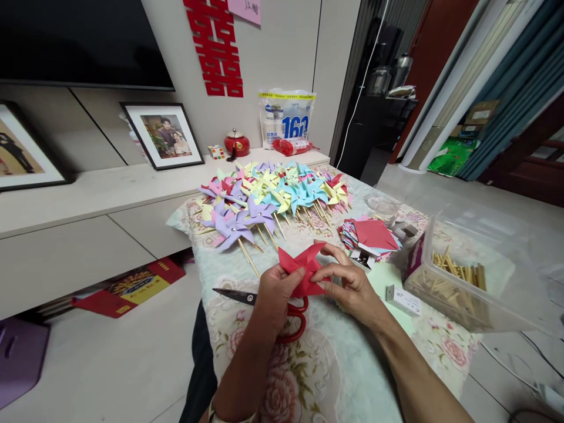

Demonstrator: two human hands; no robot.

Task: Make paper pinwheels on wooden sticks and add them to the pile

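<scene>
A red paper pinwheel (304, 267) with folded blades is held between my two hands above the table. My left hand (277, 291) grips it from the left, thumb pressed on its middle. From the right, my right hand (348, 282) pinches the paper's edge with thumb and forefinger, the other fingers bent above. Scissors (291, 329) with red handles lie beneath my left hand, blades pointing left. Beyond my hands lie many finished paper pinwheels (282, 191) on wooden sticks, in purple, yellow, blue, pink and red.
Right of my hands are a stack of coloured paper squares (374, 236), a small white box (403, 301) and a clear plastic bin (440, 299) holding wooden sticks. A flowered cloth (282, 382) covers the table. Behind stands a cabinet (88, 200) with framed photos.
</scene>
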